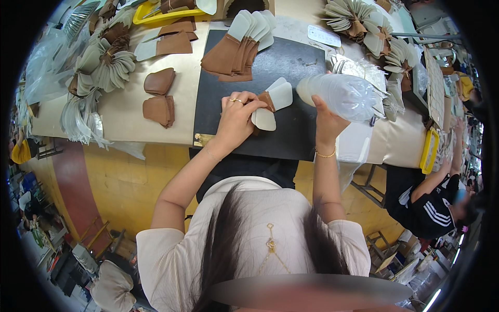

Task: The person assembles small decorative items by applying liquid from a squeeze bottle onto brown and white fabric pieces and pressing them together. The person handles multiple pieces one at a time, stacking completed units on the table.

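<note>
One bottle (338,96); one black mat (296,138)

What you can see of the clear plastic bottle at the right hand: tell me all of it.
The clear plastic bottle looks thin-walled, shiny and see-through, with glints and ripples along its side. Its end toward the picture's left looks cloudier and slightly yellowish; whether it holds anything is unclear. It appears sideways in the view, that end over the black board. The right hand grips it, thumb on the near side. Whether it touches the board cannot be told.
</note>
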Demonstrator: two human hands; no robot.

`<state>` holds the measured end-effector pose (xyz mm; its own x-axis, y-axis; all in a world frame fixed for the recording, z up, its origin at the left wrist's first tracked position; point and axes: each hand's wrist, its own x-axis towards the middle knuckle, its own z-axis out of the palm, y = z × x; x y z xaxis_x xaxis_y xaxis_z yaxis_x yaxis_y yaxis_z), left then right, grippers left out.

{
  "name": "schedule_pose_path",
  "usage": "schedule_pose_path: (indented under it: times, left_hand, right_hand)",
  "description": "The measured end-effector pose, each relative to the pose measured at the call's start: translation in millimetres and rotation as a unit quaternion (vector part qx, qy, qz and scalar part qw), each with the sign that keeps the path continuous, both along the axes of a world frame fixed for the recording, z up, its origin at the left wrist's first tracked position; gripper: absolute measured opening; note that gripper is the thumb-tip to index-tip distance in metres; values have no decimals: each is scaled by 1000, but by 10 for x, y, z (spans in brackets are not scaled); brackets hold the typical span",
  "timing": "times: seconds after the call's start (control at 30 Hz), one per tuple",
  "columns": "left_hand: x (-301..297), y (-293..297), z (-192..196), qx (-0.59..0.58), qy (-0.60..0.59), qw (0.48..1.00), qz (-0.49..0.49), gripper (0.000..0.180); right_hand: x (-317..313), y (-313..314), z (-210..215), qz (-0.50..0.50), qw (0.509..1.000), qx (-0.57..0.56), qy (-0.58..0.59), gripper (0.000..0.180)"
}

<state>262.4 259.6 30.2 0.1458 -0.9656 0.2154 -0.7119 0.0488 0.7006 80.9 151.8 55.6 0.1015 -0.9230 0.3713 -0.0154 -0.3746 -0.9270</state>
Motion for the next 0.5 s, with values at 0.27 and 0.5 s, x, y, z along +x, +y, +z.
schedule_pose_path:
  times: [0.27,0.5]
  left_hand:
    - [-11,9,10,6,13,1000,3,35]
    - [-11,-14,36,34,-4,999,5,39]
  right_hand:
    - [195,-141,200,-20,992,-61,107,52]
    - [371,-116,242,37,963,-216,157,51]
